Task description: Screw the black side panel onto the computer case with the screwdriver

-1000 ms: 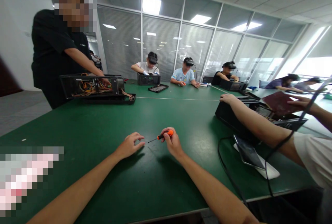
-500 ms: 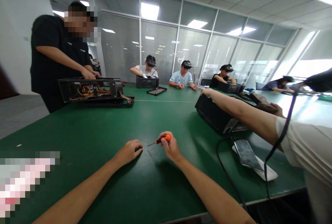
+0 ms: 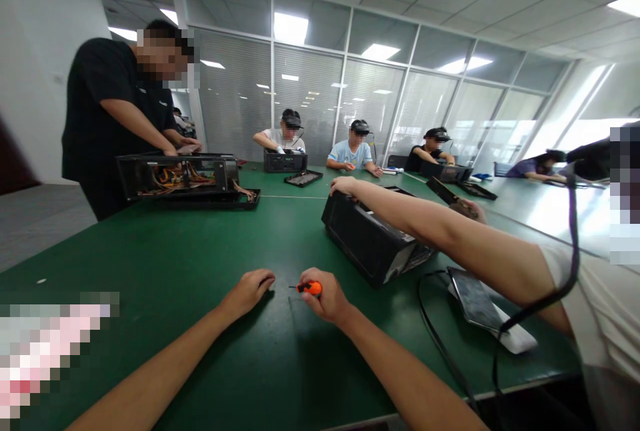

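Note:
A screwdriver [image 3: 311, 288] with an orange and black handle is gripped in my right hand [image 3: 327, 298], closed round the handle just above the green table. Its thin shaft points left, toward my left hand, and looks short from this angle. My left hand [image 3: 250, 291] rests on the table a little way off, its fingers bent and pressed together; whatever may be between them is hidden. Beyond my right hand stands a black computer case [image 3: 373, 238], tilted, with a co-worker's hand [image 3: 345, 186] on its top edge.
The green table [image 3: 200, 251] spreads in front of me. A phone [image 3: 475, 294] lies on a white object [image 3: 520, 341] at the right, beside a black cable [image 3: 430, 324]. At the far left a standing person works in an open computer case [image 3: 177, 176]. Several people sit beyond.
The co-worker's computer case has moved left and nearer to my right hand. My right hand has turned and lowered the screwdriver slightly. My left hand has hardly moved.

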`<action>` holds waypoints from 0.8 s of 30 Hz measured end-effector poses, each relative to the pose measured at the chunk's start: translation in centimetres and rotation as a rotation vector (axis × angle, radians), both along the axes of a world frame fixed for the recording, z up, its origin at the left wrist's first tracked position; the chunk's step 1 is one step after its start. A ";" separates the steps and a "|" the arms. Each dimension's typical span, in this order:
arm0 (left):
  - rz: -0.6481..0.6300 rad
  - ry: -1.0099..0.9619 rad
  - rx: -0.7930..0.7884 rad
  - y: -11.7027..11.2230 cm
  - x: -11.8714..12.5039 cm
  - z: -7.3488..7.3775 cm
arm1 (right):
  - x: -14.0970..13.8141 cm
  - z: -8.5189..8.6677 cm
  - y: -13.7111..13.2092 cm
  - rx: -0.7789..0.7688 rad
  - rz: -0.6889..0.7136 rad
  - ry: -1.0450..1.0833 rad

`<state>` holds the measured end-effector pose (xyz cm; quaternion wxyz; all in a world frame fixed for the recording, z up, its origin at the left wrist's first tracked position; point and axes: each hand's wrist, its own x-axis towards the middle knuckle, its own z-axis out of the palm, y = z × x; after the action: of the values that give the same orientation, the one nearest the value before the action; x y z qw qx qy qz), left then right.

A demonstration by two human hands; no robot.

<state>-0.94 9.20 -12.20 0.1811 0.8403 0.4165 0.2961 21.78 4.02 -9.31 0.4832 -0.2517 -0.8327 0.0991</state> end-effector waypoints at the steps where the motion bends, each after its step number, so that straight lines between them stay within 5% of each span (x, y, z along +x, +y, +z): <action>1: 0.007 -0.010 -0.008 0.1 -0.1 0.1 | -0.2 0.3 -0.5 0.036 0.023 -0.021; 4: 0.033 -0.042 0.007 0.0 -0.3 0.8 | -0.9 0.8 -3.1 0.091 0.103 -0.070; 9: 0.060 -0.062 0.196 -2.5 0.2 3.4 | -2.2 2.3 -7.1 -0.041 0.126 0.019; 15: -0.403 -0.033 0.450 -7.7 5.8 6.9 | -2.7 13.3 -1.4 -0.105 -0.016 0.170; 17: -0.523 -0.026 0.552 -8.4 8.5 7.8 | -1.8 14.5 -2.2 -0.144 -0.045 0.171; 19: -0.582 -0.021 0.649 -8.4 11.1 8.7 | -0.3 12.5 -6.0 -0.160 -0.040 0.125; 24: -0.530 0.023 0.798 -7.5 15.5 9.6 | 2.7 4.3 -17.0 -0.252 -0.054 -0.167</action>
<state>14.54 1.74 -2.60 -0.0910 0.9247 0.0440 0.3671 24.52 -12.95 -4.98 0.3792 -0.3401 -0.8439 0.1683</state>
